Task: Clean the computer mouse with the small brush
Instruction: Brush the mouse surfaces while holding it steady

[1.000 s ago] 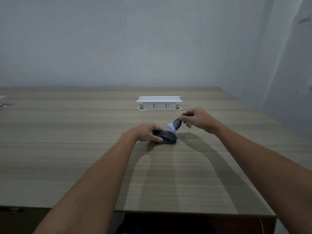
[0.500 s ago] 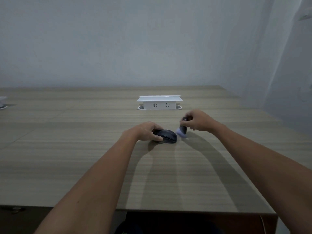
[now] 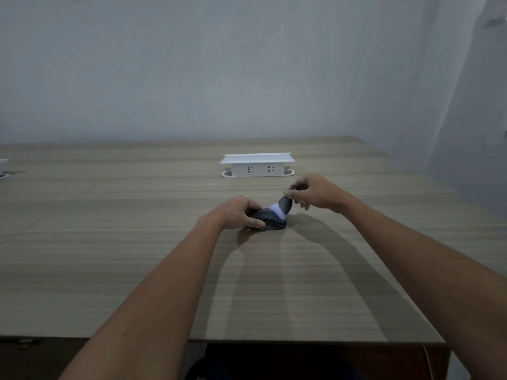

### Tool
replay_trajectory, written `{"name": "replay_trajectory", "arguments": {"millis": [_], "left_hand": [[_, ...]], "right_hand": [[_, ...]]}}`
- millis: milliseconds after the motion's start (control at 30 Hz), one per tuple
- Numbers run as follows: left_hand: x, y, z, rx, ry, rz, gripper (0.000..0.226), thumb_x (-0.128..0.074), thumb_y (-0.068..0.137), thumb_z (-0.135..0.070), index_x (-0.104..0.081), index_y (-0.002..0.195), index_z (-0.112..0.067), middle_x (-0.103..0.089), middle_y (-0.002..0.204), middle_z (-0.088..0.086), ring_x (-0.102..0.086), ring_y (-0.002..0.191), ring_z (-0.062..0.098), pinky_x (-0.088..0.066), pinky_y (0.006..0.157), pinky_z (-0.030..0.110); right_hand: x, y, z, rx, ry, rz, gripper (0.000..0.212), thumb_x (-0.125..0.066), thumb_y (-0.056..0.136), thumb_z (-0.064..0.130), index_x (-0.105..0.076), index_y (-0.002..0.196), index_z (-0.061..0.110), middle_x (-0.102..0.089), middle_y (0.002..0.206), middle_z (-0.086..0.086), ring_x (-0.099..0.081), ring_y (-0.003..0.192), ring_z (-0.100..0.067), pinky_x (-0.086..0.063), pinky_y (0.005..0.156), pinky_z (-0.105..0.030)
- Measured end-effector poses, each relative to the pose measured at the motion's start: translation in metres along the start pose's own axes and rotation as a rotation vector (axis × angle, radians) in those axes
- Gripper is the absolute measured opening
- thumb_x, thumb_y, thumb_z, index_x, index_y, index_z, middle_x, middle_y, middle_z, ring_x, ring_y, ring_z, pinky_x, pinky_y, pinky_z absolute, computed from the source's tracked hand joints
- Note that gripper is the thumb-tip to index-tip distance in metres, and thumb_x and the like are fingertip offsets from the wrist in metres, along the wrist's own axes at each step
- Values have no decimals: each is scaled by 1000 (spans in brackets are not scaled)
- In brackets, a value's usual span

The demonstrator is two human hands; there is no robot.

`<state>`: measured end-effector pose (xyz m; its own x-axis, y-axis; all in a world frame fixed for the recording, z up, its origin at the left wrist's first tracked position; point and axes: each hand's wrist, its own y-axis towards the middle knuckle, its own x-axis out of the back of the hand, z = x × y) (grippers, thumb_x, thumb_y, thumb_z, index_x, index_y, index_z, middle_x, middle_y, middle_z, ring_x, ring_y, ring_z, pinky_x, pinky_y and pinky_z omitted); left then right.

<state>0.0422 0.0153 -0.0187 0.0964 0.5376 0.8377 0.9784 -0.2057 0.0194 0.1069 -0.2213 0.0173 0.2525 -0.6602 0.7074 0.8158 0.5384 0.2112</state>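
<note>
We have the computer mouse point(image 3: 270, 220) lying flat on the tabletop point(image 3: 137, 256), in front of the white socket box point(image 3: 257, 165) and well apart from it. Our left hand point(image 3: 237, 212) grasps the mouse at its left end, thumb along the near side, pinning it down. Our right hand point(image 3: 312, 192), to the right of the mouse, pinches the dark handle of the small brush point(image 3: 282, 206) between fingertips, with the pale bristles touching the top of the mouse at its right end.

We judge the mouse to be light, a stiff plastic shell with a smooth, rather slippery back, so it would slide under the strokes unless the left hand keeps it pressed to the tabletop. The sides give the surest hold and leave the top open to the bristles. The brush looks very light, with soft bristles that bend easily, so a fingertip pinch high on the handle should suffice, with only gentle pressure.
</note>
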Motion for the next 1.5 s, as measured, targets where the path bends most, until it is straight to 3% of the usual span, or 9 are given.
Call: {"name": "replay_trajectory", "arguments": {"millis": [100,500,633,800,933,1067,1233,1367,1500], "left_hand": [[-1,2,0,10,9,-16,36,-77,81,-32,-73,113,-18,-75,106,2,-68,101,21,-51,97,41],[-3,4,-1,42,25,-60,36,-80,77,-38,-76,105,-17,-77,98,5,-70,96,25,-53,91,44],[-5,4,-1,44,40,-80,36,-80,75,-41,-77,100,-15,-76,94,8,-69,93,27,-53,89,46],[-6,3,-3,54,44,-99,35,-80,75,-41,-77,98,-15,-76,91,9,-68,91,28,-52,82,43],[-8,3,-4,54,41,-118,34,-80,75,-41,-77,96,-15,-75,88,8,-67,86,26,-48,72,36],[-9,4,-3,72,29,-129,34,-81,75,-41,-77,95,-14,-74,85,7,-63,77,21,-43,66,31],[-10,3,-4,72,21,-159,35,-82,74,-41,-77,95,-14,-74,87,7,-61,76,18,-43,65,29],[-11,3,-3,89,13,-169,37,-83,72,-43,-77,94,-14,-74,85,6,-62,75,18,-43,62,27],[-12,3,-5,83,17,-183,39,-84,71,-42,-78,95,-12,-76,88,7,-68,83,24,-51,71,37]], "right_hand": [[3,3,2,-27,-166,-1,14,-67,87,16,-74,82,5,-67,65,-4,-58,51,-13,-49,53,-25],[0,-7,-3,-4,126,-53,18,-68,93,18,-75,91,1,-62,62,0,-52,46,-6,-47,49,-19],[-2,-6,-9,-29,-103,-68,19,-68,86,17,-74,85,-2,-66,65,-7,-52,48,-9,-46,52,-26],[0,-11,-3,13,170,-61,17,-68,93,17,-75,92,1,-62,64,-1,-52,46,-6,-47,50,-18],[-1,-8,-6,-6,-98,-65,16,-68,87,16,-75,87,2,-64,64,0,-54,48,-9,-47,53,-26],[0,-11,-4,19,115,-54,17,-68,92,18,-75,92,2,-62,64,0,-53,47,-6,-47,50,-19],[0,-9,-6,-13,-91,-67,13,-69,87,16,-74,80,6,-62,59,6,-52,45,-4,-47,54,-27],[1,-12,-2,33,131,-34,16,-68,93,19,-75,94,4,-63,65,1,-53,48,-6,-47,52,-20],[0,-8,-2,26,-183,-27,16,-68,88,17,-76,88,4,-62,63,5,-52,51,-5,-44,57,-26]]}}
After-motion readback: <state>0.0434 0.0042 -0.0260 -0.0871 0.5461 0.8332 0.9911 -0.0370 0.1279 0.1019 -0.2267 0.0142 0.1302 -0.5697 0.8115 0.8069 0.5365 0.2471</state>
